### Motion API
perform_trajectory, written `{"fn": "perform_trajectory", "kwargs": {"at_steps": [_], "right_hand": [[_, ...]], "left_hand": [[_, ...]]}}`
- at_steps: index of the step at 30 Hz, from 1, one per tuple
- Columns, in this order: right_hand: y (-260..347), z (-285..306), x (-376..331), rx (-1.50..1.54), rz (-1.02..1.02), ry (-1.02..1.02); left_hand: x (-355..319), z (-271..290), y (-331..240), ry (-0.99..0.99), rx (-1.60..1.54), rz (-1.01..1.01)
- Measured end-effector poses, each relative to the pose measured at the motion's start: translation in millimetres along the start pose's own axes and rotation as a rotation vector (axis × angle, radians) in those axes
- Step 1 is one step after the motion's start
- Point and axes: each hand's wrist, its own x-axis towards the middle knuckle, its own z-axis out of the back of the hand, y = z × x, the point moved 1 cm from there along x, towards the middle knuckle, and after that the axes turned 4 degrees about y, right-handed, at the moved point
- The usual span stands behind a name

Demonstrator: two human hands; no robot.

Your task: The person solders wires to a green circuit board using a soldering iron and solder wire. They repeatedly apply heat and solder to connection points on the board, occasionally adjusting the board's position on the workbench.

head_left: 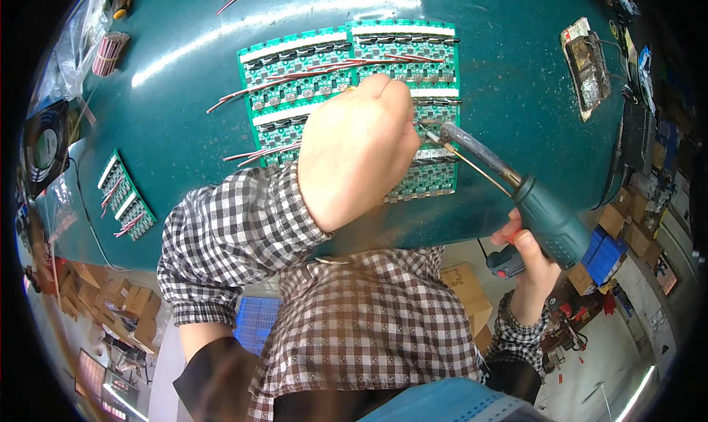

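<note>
My left hand (359, 148) is closed into a fist over the green circuit board panels (304, 61) in the middle of the teal table (184, 112); what its fingers pinch is hidden. My right hand (532, 263) grips a teal soldering gun (549, 219) whose metal tip (435, 136) touches the board just right of my left hand. Thin red wires (287, 79) lie across the boards.
A smaller green board with red wires (125, 193) lies at the table's left. A bundle of red wires (109, 52) and a small fan (46, 148) sit further left. A soldering stand with sponge (588, 64) is at the right. Cardboard boxes (122, 300) are on the floor below.
</note>
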Motion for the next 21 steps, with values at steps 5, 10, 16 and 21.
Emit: {"fn": "perform_trajectory", "kwargs": {"at_steps": [5, 10, 16, 21], "right_hand": [[0.7, -0.7, -0.5, -0.012, 0.001, 0.002], [-0.9, -0.2, -0.2, -0.011, 0.008, 0.001], [-1.1, -0.3, 0.2, -0.017, -0.003, -0.001], [1.1, -2.1, 0.7, -0.004, 0.001, -0.009]], "left_hand": [[-0.2, 0.5, -0.3, 0.002, 0.002, -0.001], [2.3, 5.9, -5.2, 0.022, 0.073, -0.083], [-0.5, -1.5, 2.2, -0.020, -0.024, -0.034], [-0.8, -0.8, 1.5, -0.031, -0.022, -0.028]]}}
